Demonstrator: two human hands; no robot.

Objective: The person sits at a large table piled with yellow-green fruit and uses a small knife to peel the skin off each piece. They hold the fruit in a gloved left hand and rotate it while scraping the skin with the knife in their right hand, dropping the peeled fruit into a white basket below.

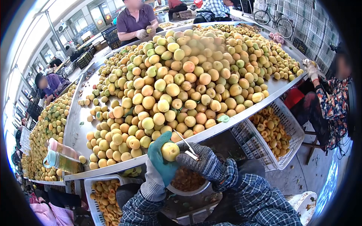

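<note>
My left hand (pixel 161 166), in a teal-coated work glove, grips a yellow-green apricot (pixel 170 151) with its stem dimple facing up. A grey knit glove covers my right hand (pixel 208 163), whose fingers close around a small knife (pixel 192 154) with a thin metal blade and a pale handle. The blade points up and left, beyond the apricot; whether the fruit is cut cannot be seen. Below both hands is a round white tub (pixel 193 193) with brownish contents. Just ahead, a large heap of apricots (pixel 172 90) covers much of a metal-topped table (pixel 82 124).
White plastic crates of halved apricots stand at lower left (pixel 88 195) and right (pixel 297 141). Two drink bottles (pixel 60 162) are on the table's left corner. People work across the table (pixel 135 19) and at right (pixel 333 104). A white bucket (pixel 308 207) stands at lower right.
</note>
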